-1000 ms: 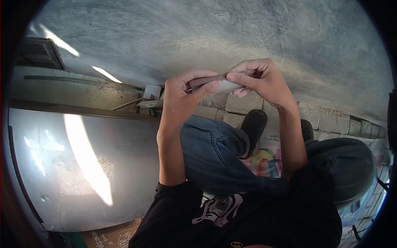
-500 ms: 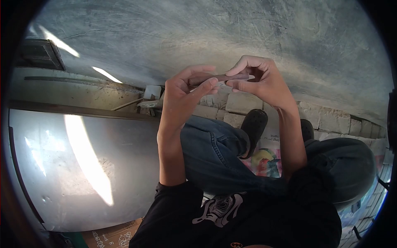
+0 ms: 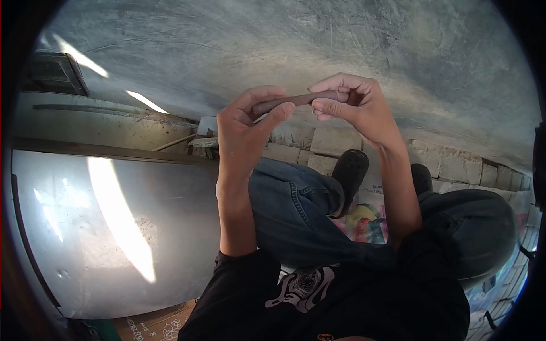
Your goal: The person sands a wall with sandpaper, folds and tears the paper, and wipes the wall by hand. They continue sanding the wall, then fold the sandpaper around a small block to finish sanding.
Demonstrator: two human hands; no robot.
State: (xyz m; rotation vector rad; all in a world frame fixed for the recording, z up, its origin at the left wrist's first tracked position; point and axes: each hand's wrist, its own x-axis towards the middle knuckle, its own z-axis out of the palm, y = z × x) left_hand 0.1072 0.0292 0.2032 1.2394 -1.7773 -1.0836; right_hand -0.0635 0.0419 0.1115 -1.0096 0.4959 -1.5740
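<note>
A slim brownish-grey roll that looks like clay [image 3: 302, 101] is held up between my two hands in front of the wall, its right end slightly higher. My left hand [image 3: 250, 113] has its thumb and fingers around the left end. My right hand [image 3: 352, 102] pinches the other end between thumb and fingers, partly covering it. A short middle stretch of the roll shows between the hands.
A grey plastered wall [image 3: 256, 51] rises ahead, with pale blocks [image 3: 335, 142] along its foot. To the left lies a shiny metal panel [image 3: 114, 227] beside my jeans [image 3: 301, 210]. Dark clogs [image 3: 350, 173] are on my feet, near a colourful printed sheet [image 3: 369, 219].
My left hand has shifted slightly left and down. The roll now slants up more to the right, and my right fingers have changed their position on it.
</note>
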